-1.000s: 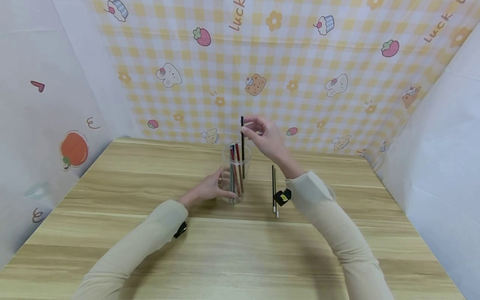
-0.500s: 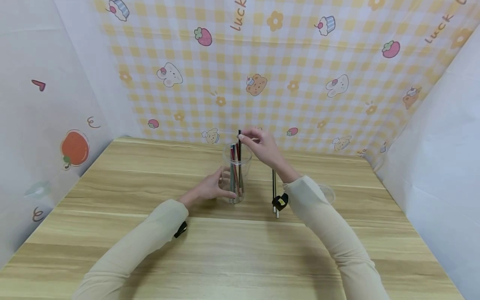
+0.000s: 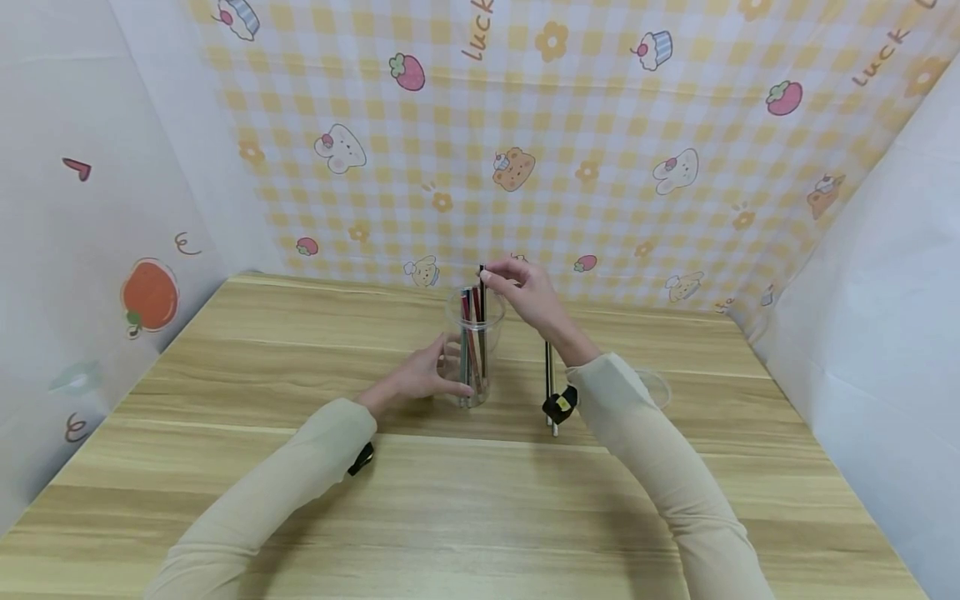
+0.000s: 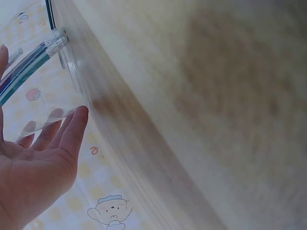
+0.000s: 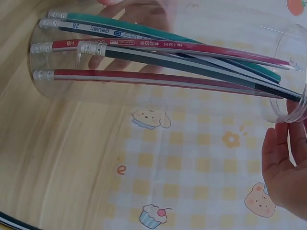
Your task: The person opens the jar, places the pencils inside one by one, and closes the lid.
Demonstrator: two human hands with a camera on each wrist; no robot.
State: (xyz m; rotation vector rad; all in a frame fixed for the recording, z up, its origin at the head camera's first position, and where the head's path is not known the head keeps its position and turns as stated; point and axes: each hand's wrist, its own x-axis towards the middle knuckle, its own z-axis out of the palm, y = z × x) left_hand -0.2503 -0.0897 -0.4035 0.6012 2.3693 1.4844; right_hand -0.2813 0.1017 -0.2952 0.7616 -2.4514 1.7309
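A clear plastic cup stands upright on the table with several pencils in it. My left hand holds it low down, thumb in front and fingers behind. In the left wrist view these fingers lie against the clear wall. With thumb and fingertips, my right hand pinches the top of a dark pencil above the rim; the pencil's lower part is inside the cup. Seen from the right wrist, its white eraser end hangs slightly above the bottom ends of the red pencil and green pencil.
Two pencils lie side by side on the wooden table, right of the cup and partly behind the right wrist strap. A clear round lid-like piece shows beside the right sleeve. A checked cloth hangs behind the table.
My right hand has come down and brought the dark pencil deeper into the cup. In the last half second it has hardly moved. My left hand stays on the cup.
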